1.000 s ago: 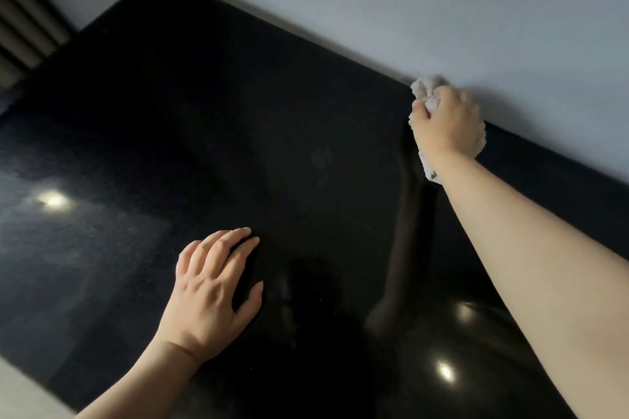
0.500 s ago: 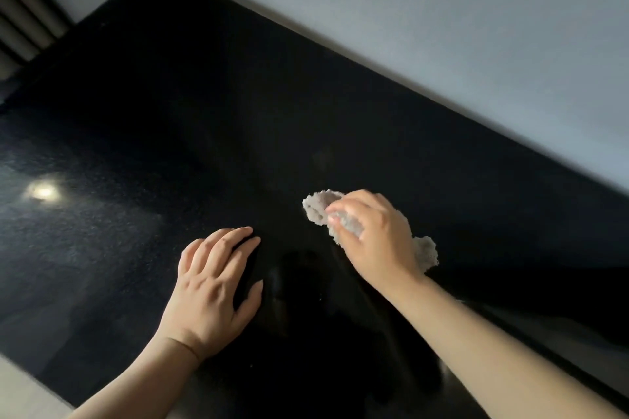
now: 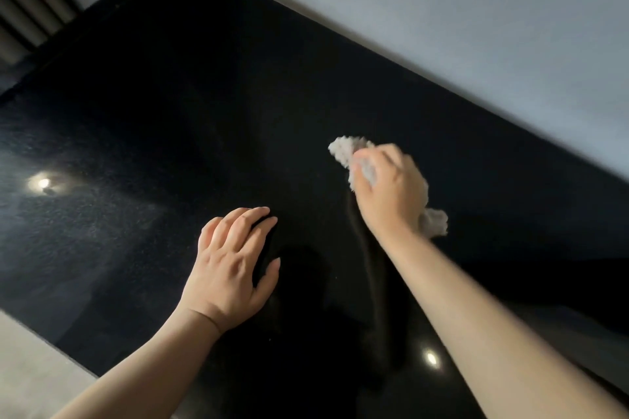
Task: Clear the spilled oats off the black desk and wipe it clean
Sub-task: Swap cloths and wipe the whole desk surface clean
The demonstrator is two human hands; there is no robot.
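The glossy black desk (image 3: 170, 119) fills most of the head view. My right hand (image 3: 391, 194) grips a crumpled white cloth (image 3: 347, 150) and presses it on the desk near the middle; another end of the cloth (image 3: 434, 223) sticks out behind my wrist. My left hand (image 3: 235, 262) rests flat on the desk with fingers spread, a short way to the left and nearer to me. I see no oats on the dark surface.
A pale grey wall (image 3: 442, 10) runs along the desk's far edge. Curtain folds (image 3: 27, 3) hang at the far left corner. A light floor (image 3: 30, 374) shows past the near left edge. Lamp reflections (image 3: 43, 183) glint on the desk.
My right hand has dragged the cloth from the far edge by the wall back to the middle, then slightly away again. My left hand has stayed in place.
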